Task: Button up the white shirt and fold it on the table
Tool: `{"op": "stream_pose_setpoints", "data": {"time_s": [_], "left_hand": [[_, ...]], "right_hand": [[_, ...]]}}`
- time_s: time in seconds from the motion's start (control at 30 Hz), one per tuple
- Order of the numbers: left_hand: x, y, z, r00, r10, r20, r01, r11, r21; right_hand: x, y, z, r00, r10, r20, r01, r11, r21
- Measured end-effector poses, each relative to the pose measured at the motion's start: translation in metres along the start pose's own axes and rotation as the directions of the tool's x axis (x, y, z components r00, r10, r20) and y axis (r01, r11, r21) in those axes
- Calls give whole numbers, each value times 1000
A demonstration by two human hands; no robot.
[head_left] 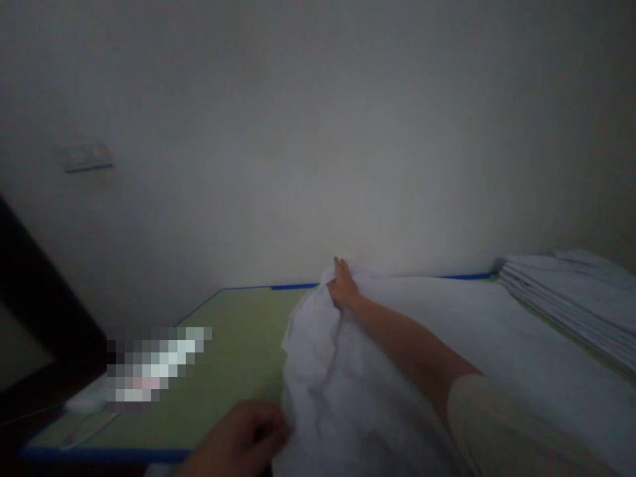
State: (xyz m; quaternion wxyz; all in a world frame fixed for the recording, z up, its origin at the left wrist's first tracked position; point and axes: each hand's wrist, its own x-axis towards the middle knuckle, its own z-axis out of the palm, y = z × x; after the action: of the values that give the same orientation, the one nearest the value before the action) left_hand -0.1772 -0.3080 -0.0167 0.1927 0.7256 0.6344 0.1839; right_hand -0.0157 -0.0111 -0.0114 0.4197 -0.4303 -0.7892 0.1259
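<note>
White cloth (322,384) fills the middle of the view, a big crumpled sheet of it lying on a green table (238,344), and both hands are on or at it. The right hand (342,286) is stretched out far ahead, arm nearly straight, pale sleeve (497,424) low in the picture, and its fingers are closed on a bunched bit of the cloth's far edge, right up by the blue tape (293,287) that lines the table where it meets the wall (318,132). The left hand (243,437) sits close to the body at the near edge of the table, fingers curled, touching the cloth's near left border. It is blurred, so whether it truly grips the fabric or only rests against it I cannot tell. So the line between the two hands runs near to far, almost straight away from the person, along the cloth's left side, and the bulk of the sheet spreads to the right of that line, under and beyond the right forearm. The left hand is the nearer one, the right has the long reach. Off past the right arm, well apart from both hands, lies a neat stack of folded cloths (571,298). To the left of the left hand the green surface shows bare, and higher up a small plate (87,158) sits on the wall.
</note>
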Motion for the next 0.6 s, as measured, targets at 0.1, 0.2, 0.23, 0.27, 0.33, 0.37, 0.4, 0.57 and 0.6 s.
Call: {"op": "stream_pose_setpoints", "data": {"time_s": [0.1,0.2,0.23,0.27,0.33,0.37,0.4,0.57,0.6], "left_hand": [[58,10,-32,982,42,-186,-5,980,197],[113,11,-38,958,98,-268,-24,964,265],[126,9,-35,960,131,-246,-60,960,275],[134,6,-29,965,170,-202,-108,952,286],[141,-1,-17,970,229,-81,-193,929,314],[141,-5,-11,971,239,-21,-219,919,328],[140,-10,-6,971,238,27,-233,910,342],[127,-35,-1,987,145,71,-162,882,443],[123,-40,-2,990,123,65,-139,876,461]], "right_hand": [[-27,-1,19,984,-49,172,54,998,-27],[-52,10,-11,936,-128,327,155,986,-56],[-63,19,-31,919,-145,368,181,981,-66],[-76,31,-54,903,-154,402,200,977,-75],[-106,63,-109,875,-137,464,219,967,-127],[-123,82,-139,876,-105,471,206,964,-168],[-141,102,-168,876,-45,479,198,941,-274],[-232,184,-274,884,294,363,-27,808,-589],[-248,190,-284,880,311,359,-42,804,-593]]}}
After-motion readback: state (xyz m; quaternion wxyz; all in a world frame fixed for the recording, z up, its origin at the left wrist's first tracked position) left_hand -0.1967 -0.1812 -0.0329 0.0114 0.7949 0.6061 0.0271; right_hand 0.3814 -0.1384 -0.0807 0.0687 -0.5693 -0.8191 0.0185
